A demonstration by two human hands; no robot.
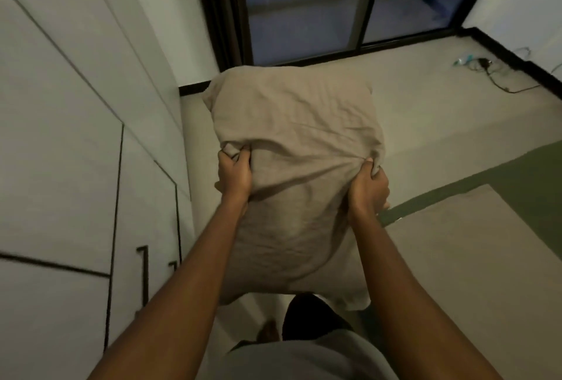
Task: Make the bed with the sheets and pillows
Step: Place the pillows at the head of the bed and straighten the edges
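Note:
A beige pillow point(292, 148) in a wrinkled case hangs in the air in front of me, long side running away from me. My left hand point(234, 177) grips its left edge, fingers bunching the cloth. On the right edge, my right hand point(369, 188) holds it the same way. To the right lies the bed point(441, 124) under a beige sheet, with a dark green strip point(523, 176) across it and a second beige layer point(474, 258) nearer to me.
White wardrobe doors point(76, 142) with dark handles stand close on the left. A dark-framed sliding glass door point(304, 8) faces me. A small object with a cable point(483, 63) lies at the bed's far right edge. A narrow floor strip runs between wardrobe and bed.

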